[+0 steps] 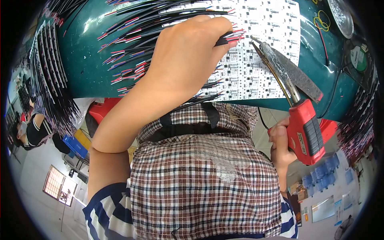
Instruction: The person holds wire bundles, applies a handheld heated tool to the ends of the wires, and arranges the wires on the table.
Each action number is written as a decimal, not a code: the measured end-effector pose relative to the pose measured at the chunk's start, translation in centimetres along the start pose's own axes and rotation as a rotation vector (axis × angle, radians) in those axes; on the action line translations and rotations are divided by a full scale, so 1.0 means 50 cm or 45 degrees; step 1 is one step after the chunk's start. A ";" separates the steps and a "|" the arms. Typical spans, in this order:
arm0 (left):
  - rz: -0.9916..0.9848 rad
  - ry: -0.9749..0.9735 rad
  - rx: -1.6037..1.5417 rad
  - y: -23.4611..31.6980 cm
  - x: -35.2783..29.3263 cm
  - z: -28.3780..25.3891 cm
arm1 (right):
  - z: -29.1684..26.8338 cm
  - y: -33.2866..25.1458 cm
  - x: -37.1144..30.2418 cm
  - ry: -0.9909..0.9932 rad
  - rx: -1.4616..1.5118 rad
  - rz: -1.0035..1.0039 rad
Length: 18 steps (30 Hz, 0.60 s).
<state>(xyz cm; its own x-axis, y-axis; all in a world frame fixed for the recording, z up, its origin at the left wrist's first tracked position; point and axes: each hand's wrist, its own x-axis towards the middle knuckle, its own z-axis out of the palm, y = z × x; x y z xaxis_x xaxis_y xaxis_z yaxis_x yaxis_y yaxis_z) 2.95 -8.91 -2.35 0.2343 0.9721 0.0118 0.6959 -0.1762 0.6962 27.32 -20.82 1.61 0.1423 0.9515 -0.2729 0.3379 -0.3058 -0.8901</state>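
Black wires [222, 41] pinched in left hand [188, 50], red soldering gun [306, 130] gripped in right hand [281, 140].
Holding coloured ends [235, 39] near the tip [256, 39], over white circuit boards [282, 44] on green counter [78, 44]; perhaps for keeping steady.

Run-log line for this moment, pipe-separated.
left hand: holding black cables | right hand: gripping red soldering gun | gun tip: over white circuit-board sheet, contact unclear

An electronics assembly workshop — a red soldering gun [307, 130] at right, a sheet of circuit boards [264, 24] and black wires [176, 16] on the green bench [84, 76], a co-worker [38, 126] far left.
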 end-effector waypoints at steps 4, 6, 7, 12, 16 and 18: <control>-0.046 -0.029 0.056 0.003 0.000 0.002 | -0.001 0.006 -0.002 0.009 -0.062 0.001; -0.054 0.009 0.026 -0.004 0.001 0.012 | -0.006 0.017 -0.004 -0.007 -0.145 -0.037; -0.062 0.046 -0.003 -0.006 0.002 0.015 | -0.006 0.017 -0.002 -0.007 -0.143 -0.036; -0.087 -0.011 0.060 0.003 0.008 0.009 | 0.004 0.010 0.004 -0.012 -0.129 0.021; -0.050 0.001 0.112 0.005 0.008 0.008 | 0.005 0.018 0.007 -0.027 -0.127 -0.033; -0.046 0.001 0.118 0.007 0.008 0.008 | 0.004 0.015 0.008 -0.080 -0.122 -0.018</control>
<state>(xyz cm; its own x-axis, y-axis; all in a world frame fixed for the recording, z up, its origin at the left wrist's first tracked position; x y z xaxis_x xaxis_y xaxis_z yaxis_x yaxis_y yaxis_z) 3.54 -8.65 -2.41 0.2073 0.9782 -0.0111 0.7638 -0.1547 0.6267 27.45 -20.68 0.75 0.0795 0.9552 -0.2852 0.4276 -0.2911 -0.8558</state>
